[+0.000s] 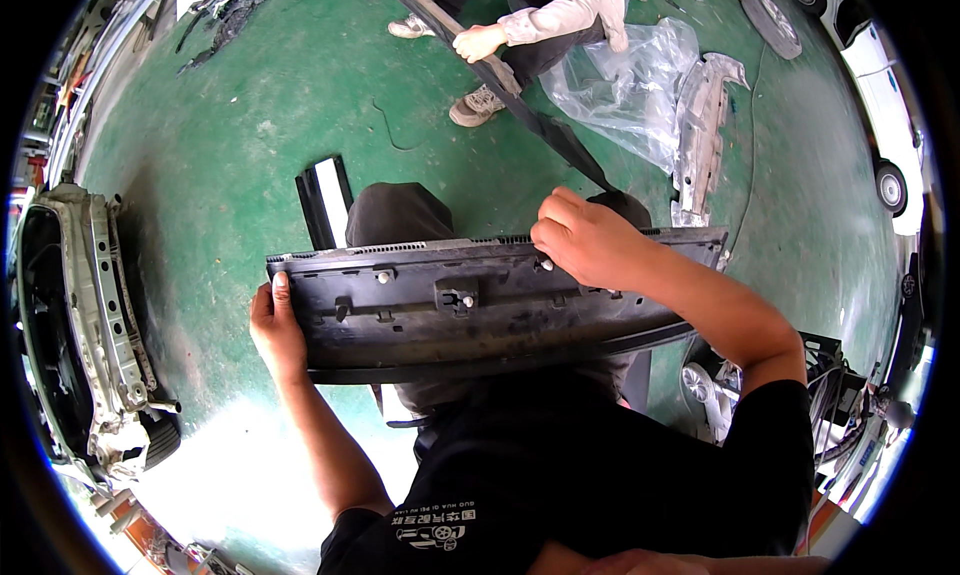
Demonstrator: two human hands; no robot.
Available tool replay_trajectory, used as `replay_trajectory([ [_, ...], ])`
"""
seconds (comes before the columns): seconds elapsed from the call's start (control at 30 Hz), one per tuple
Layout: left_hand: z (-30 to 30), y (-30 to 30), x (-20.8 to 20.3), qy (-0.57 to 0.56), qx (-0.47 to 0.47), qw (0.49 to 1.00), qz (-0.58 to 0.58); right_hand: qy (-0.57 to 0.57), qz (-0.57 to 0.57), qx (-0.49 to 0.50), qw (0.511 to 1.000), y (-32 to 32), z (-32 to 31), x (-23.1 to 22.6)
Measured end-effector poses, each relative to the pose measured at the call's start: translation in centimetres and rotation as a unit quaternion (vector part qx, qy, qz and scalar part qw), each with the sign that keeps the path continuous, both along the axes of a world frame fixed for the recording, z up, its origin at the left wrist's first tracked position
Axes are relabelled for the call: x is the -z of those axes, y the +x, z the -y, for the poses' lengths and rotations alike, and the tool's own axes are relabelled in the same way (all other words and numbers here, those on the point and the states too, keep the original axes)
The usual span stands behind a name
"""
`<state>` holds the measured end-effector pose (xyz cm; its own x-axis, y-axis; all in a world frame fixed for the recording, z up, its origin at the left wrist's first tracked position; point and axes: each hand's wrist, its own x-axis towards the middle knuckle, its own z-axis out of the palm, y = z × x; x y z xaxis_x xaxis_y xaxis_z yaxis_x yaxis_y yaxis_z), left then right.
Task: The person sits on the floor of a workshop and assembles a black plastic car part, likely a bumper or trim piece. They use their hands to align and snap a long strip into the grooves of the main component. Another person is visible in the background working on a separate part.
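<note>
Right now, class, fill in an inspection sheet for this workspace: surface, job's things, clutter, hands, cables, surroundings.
Surface: green painted floor, scuffed, glare near the lower left.
Job's things: long black plastic car trim panel lying across the person's lap, with white clips on it.
Clutter: clear plastic bag; silver metal part; black debris.
Hands: left hand grips the panel's left end; right hand pinches at its upper edge.
Cables: thin dark cable on the floor.
Surroundings: car front frame at left; white car at right; another person holding a black strip.
</note>
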<state>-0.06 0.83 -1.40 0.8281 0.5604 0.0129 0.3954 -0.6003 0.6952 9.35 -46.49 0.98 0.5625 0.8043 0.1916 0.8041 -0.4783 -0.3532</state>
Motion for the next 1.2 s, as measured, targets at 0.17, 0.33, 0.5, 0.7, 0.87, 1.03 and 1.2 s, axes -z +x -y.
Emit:
replay_trajectory([
  [0.17,-0.2,-0.1,0.1,0.039,-0.005,0.999,-0.012,-0.012,-0.194,-0.05,0.98,-1.5,3.0,-0.6],
  [0.33,0.5,-0.2,-0.8,0.022,-0.018,0.999,-0.014,0.095,-0.298,0.094,0.945,-2.3,6.5,-2.3],
  [0.5,0.2,0.0,-0.8,0.006,0.001,1.0,-0.009,0.272,-0.399,0.152,0.862,-2.9,7.4,-1.2],
  [0.7,0.1,0.1,-0.9,0.004,-0.002,1.0,-0.015,0.434,-0.436,0.221,0.757,-4.2,6.6,2.7],
  [0.87,0.2,0.0,-0.8,-0.001,0.005,1.0,0.004,0.418,-0.414,0.238,0.772,-3.9,5.9,1.7],
  [1.03,0.0,0.0,-0.8,-0.023,0.009,1.0,-0.001,0.351,-0.445,0.274,0.777,-2.7,6.3,0.5],
  [1.2,0.0,0.0,-1.1,-0.032,0.011,0.999,-0.014,0.263,-0.399,0.308,0.822,-1.2,6.1,-0.2],
])
